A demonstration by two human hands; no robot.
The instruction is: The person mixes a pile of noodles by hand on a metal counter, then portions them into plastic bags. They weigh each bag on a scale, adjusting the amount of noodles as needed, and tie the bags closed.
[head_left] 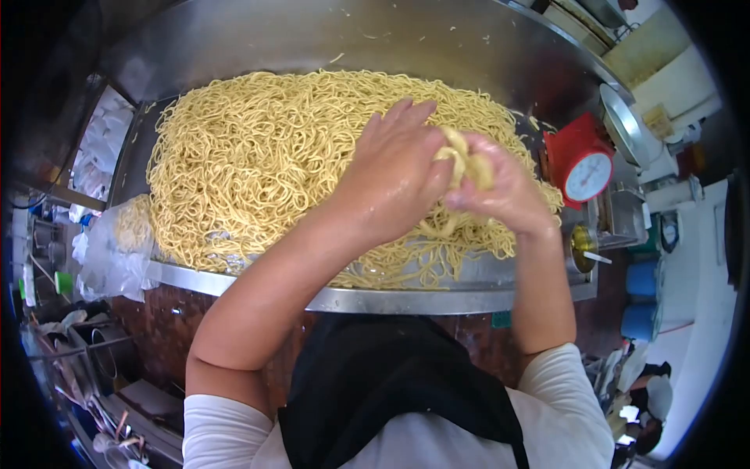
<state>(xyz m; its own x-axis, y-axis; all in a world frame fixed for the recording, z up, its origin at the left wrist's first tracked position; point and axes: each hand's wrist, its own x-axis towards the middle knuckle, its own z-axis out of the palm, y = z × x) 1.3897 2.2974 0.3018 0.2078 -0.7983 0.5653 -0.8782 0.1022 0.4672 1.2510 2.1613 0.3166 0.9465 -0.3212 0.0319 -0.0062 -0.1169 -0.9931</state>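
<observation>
One noodle clump (pixel 476 167) in right hand (pixel 512 189), fingers around it; left hand (pixel 393 173), fingers apart

Reddish-brown floor (pixel 168 328) shows at eight o'clock, past the metal bench (pixel 406 301), whose tall back panel (pixel 297 39) rises at twelve; a pale wall (pixel 712 254) stands at three.

- No words, brands or signs could be read.
- The red scale (pixel 572 148) carried 1 round white dial (pixel 588 177), with marks around its edge that were too small to make out as figures.
- On the clear plastic bag (pixel 116 262), any print was too unclear to tell.
- The 2 blue containers (pixel 641 322) were too blurred for lettering to be made out.
</observation>
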